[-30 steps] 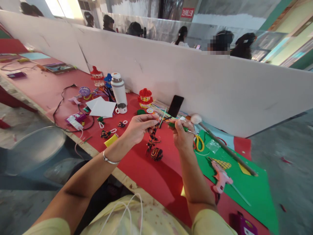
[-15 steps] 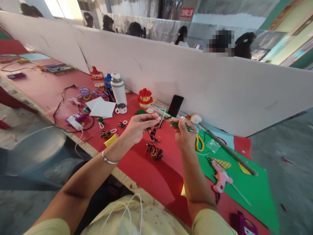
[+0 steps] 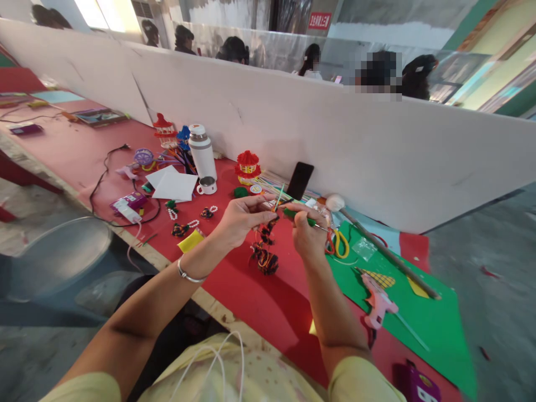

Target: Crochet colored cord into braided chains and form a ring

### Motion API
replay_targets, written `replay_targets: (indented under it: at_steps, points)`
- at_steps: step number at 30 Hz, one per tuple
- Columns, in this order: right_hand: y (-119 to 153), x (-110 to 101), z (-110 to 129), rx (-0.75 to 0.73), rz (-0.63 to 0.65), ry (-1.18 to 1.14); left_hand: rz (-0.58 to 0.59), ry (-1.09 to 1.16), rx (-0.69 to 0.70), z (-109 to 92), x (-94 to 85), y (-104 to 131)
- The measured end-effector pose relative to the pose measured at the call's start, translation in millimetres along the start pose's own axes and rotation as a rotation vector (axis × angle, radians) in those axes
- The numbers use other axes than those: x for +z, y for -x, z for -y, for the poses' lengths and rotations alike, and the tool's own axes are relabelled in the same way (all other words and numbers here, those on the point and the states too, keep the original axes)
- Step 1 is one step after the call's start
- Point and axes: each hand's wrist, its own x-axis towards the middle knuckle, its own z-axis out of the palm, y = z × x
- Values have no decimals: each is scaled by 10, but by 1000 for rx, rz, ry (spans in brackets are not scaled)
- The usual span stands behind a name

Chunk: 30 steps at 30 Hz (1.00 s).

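My left hand [image 3: 240, 219] is closed, thumb and fingers pinching a small piece of dark multicoloured yarn work, mostly hidden by the fingertips. A thin pale green stick [image 3: 279, 196] rises beside those fingertips. My right hand [image 3: 307, 233] is closed around a crochet hook with a green handle [image 3: 310, 221]; its metal shaft shows to the right, and its left end points at my left fingertips. Below, dark yarn with orange and red strands hangs to a small yarn ball [image 3: 268, 262] over the red tabletop [image 3: 238, 285].
A white thermos [image 3: 204, 156], its metal cup [image 3: 206, 185], a phone [image 3: 300, 180] and a red paper lantern [image 3: 248, 166] stand along the white partition [image 3: 335, 139]. Yellow-handled scissors [image 3: 342, 244] and a pink glue gun [image 3: 378, 304] lie right. Finished yarn charms [image 3: 180, 229] lie left.
My right hand with the crochet hook has moved left and slightly down, closer to my left hand. The left hand has shifted slightly, its fingers more extended; the yarn ball has barely moved.
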Motion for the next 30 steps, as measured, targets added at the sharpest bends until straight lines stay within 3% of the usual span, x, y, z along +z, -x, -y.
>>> replay_targets:
  at_steps: [4, 8, 16, 25, 30]
  points:
    - [61, 98, 59, -152, 14, 68, 8, 32, 33, -8, 36, 1]
    - [91, 137, 47, -196, 25, 99, 16, 71, 29, -7, 57, 12]
    - [54, 117, 44, -162, -15, 51, -22, 57, -27, -23, -35, 0]
    - [54, 49, -96, 11, -111, -27, -7, 37, -26, -64, -48, 27]
    - [16, 2, -34, 10, 12, -8, -44, -40, 39, -66, -43, 45]
